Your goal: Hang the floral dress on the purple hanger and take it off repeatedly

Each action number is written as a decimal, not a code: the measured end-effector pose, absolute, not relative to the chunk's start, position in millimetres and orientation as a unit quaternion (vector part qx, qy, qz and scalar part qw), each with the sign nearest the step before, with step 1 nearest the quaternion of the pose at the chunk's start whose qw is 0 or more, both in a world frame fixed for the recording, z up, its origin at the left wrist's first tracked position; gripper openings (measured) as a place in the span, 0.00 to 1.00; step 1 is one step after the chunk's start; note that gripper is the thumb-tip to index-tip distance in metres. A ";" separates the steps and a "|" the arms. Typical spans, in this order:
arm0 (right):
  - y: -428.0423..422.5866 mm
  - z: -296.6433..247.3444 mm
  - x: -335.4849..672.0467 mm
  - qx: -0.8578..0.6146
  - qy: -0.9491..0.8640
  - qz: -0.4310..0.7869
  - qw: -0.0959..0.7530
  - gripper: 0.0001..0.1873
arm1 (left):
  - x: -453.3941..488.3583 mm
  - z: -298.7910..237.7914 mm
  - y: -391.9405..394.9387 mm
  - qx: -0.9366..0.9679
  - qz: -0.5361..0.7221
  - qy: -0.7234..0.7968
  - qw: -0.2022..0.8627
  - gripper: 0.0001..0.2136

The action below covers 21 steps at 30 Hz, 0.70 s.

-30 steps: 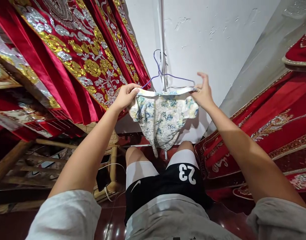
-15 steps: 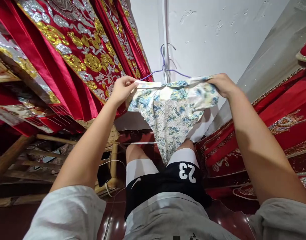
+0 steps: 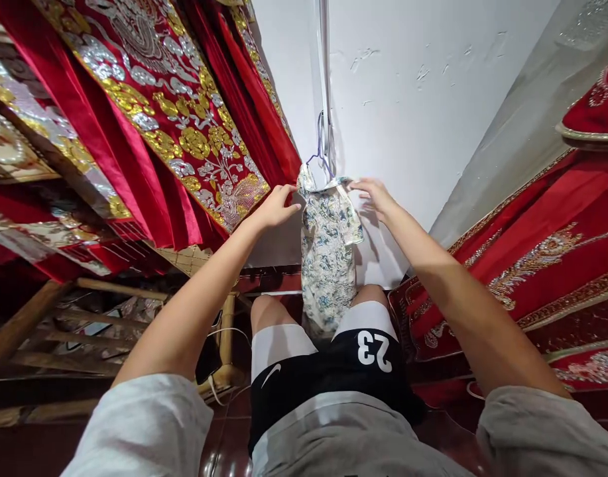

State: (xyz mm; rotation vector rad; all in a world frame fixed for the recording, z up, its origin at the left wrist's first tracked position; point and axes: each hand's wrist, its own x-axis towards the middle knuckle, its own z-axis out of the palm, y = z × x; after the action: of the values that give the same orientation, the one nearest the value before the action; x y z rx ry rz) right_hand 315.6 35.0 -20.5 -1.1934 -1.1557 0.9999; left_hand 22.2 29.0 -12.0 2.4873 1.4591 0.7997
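Note:
A blue-and-cream floral shirt (image 3: 328, 245) hangs on a purple wire hanger (image 3: 319, 146) in the middle, its lower end near my knees. My left hand (image 3: 280, 207) is at the shirt's left shoulder, thumb and fingers apart, fingertips at or just beside the cloth. On the other side my right hand (image 3: 376, 195) is open, its fingers spread next to the right shoulder and sleeve. The hanger's hook is up at a vertical metal pole (image 3: 325, 73).
Red sequinned drapery (image 3: 199, 139) covers the left side, above a bamboo frame (image 3: 109, 324). Embroidered red cloth (image 3: 527, 265) lines the right. Behind the shirt is a white wall (image 3: 408, 79) with peeling marks.
Both hands have come inward and let go of the stretched-out shoulders. The shirt, spread wide before, now hangs narrow from the hanger.

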 end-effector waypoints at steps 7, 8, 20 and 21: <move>-21.7 -24.6 312.8 -0.471 -0.667 0.374 0.440 0.26 | 11.6 -34.8 22.7 0.773 0.259 0.568 0.113 0.26; -29.2 -24.7 304.5 -0.459 -0.707 0.331 0.423 0.22 | 13.5 -36.3 22.5 0.764 0.270 0.575 0.115 0.26; 21.8 39.7 323.9 -0.424 -0.614 0.218 0.629 0.13 | 17.7 -24.2 30.6 0.797 0.380 0.464 0.073 0.56; 16.9 49.4 322.4 -0.425 -0.610 0.227 0.630 0.13 | 18.7 -22.9 30.2 0.795 0.383 0.464 0.079 0.60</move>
State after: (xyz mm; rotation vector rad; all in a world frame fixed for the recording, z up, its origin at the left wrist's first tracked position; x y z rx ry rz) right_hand 322.4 16.9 49.4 -0.9738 -1.3962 0.5193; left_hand 18.7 30.2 -22.9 2.3787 1.3881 1.1476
